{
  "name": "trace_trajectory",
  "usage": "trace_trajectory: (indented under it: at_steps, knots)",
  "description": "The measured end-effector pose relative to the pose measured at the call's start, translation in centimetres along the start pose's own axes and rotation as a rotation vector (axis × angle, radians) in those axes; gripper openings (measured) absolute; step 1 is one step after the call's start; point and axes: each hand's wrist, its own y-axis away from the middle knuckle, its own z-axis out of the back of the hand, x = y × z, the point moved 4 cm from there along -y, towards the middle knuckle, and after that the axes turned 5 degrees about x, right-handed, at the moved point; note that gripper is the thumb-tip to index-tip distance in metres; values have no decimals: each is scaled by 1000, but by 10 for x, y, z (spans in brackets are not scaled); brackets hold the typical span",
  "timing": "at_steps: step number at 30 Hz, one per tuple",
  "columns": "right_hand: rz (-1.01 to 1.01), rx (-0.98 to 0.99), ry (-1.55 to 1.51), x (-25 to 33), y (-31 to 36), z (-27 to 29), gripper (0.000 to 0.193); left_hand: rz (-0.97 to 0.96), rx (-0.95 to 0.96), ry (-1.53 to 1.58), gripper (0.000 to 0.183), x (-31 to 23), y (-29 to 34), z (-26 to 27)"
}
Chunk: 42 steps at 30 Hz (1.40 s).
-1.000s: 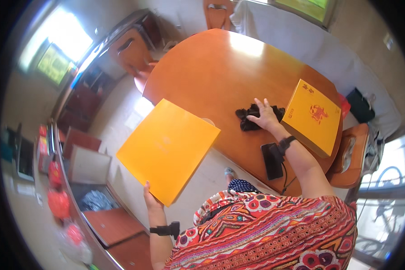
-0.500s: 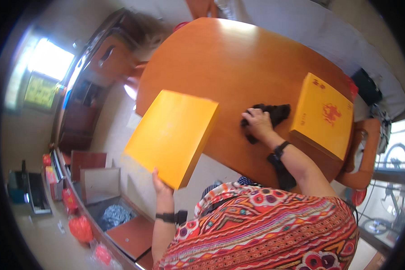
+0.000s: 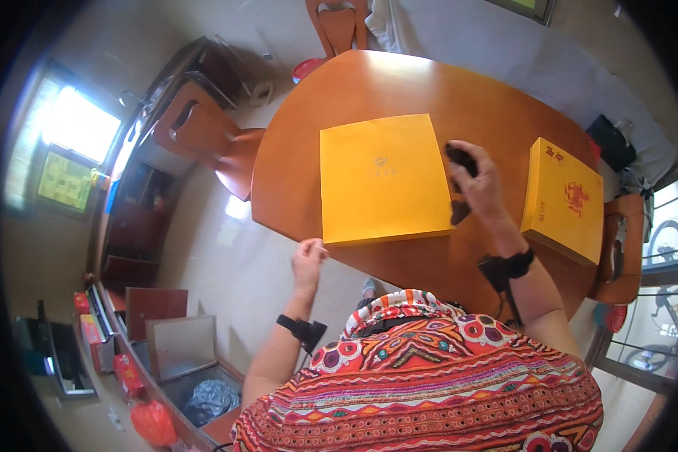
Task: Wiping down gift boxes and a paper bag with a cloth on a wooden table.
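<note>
View came from wearer's head, left camera of fisheye pair, facing down and forward. Tilt steep, to my eye: table (image 3: 294,166) lay seen from above, box (image 3: 384,196) near mid-picture. Shirt (image 3: 422,369) sat nearest, filling lower edge; left hand (image 3: 307,265) and right hand (image 3: 486,184) lay next, below lens. Window (image 3: 84,124) fell far off at left, chair (image 3: 337,30) beyond table at top. View sat upright, unmirrored; lens took in wide sweep of room, straight edges bending toward dark round rim.

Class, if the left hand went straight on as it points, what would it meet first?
The left hand would likely meet the left yellow box near its lower-left corner; present contact is unclear.
</note>
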Motion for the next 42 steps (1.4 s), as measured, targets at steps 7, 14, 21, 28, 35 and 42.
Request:
trace_trajectory:
  at_steps: [7, 14, 21, 28, 35, 42]
  knots:
    - [265, 562, 665, -13, 9, -209, 64, -279, 68, -592, 71, 5, -108, 2]
    - [252, 575, 933, -81, 30, -217, 59, -179, 260, -475, 52, 21, -112, -29]
    - [88, 117, 1268, -123, -11, -116, 49, -295, 311, -481, 57, 35, -139, -21]
    - [-11, 137, 923, -109, -15, -147, 32, -336, 260, -209, 60, 25, -148, -17]
    - [265, 541, 591, -58, -15, -273, 46, -381, 183, -410, 62, -28, -123, -11]
    - [399, 572, 961, -82, -74, -282, 47, -345, 207, -381, 63, -15, -121, -9]
